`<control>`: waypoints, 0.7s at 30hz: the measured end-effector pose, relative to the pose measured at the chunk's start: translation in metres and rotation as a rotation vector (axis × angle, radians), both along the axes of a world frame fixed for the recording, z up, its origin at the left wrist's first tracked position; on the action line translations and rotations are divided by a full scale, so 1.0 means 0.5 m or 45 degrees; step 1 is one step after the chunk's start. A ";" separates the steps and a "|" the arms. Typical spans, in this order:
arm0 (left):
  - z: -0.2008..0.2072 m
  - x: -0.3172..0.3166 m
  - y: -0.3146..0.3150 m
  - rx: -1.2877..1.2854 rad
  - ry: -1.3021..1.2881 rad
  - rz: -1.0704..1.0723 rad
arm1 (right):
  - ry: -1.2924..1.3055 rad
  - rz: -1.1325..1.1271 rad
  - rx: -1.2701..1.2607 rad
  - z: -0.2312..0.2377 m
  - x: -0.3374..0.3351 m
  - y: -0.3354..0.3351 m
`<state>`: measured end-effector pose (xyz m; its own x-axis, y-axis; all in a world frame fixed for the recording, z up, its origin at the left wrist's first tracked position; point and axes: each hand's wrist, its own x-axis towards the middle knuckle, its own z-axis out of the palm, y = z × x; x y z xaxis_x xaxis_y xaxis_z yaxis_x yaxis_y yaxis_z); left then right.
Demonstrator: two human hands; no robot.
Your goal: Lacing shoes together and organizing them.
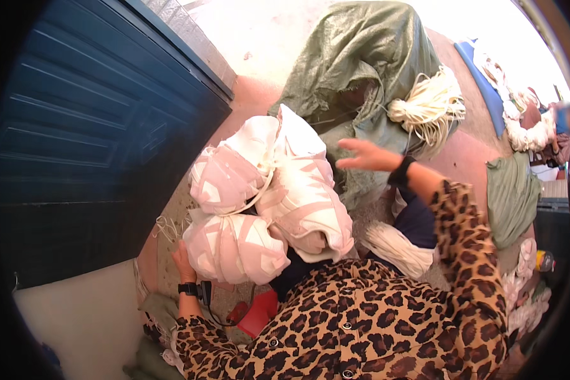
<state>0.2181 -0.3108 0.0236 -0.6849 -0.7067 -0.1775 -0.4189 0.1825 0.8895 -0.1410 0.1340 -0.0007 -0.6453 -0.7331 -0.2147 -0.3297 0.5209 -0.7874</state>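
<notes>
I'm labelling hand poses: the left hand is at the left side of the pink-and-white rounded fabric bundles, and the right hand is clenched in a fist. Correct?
Not quite: the head view shows the right hand open, not clenched. The left hand is at the left side of the pink-and-white rounded fabric bundles.

Informal workspace, small workshop or house front; cannot tell which. Dark blue panelled door [107,126] at left, reddish floor [462,157], strong daylight along the top. Goods kept low, loose: tied pink-and-white bundles [237,248], big green woven sack [386,28], hank of pale strips [429,104] against it. Far right: blue sheet [484,88], pale heap [533,139], green cloth [514,196]. Reads as handwork with textile-like stock.
</notes>
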 end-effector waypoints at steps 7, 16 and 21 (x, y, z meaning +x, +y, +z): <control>-0.079 0.029 0.022 0.497 0.151 0.202 | 0.000 0.422 0.271 0.067 -0.002 -0.201; -0.001 -0.086 0.076 0.128 0.153 -0.017 | 0.467 0.276 0.189 0.240 0.031 -0.142; 0.196 -0.345 0.132 -0.681 0.520 -0.349 | 0.770 0.199 0.463 0.345 -0.014 -0.043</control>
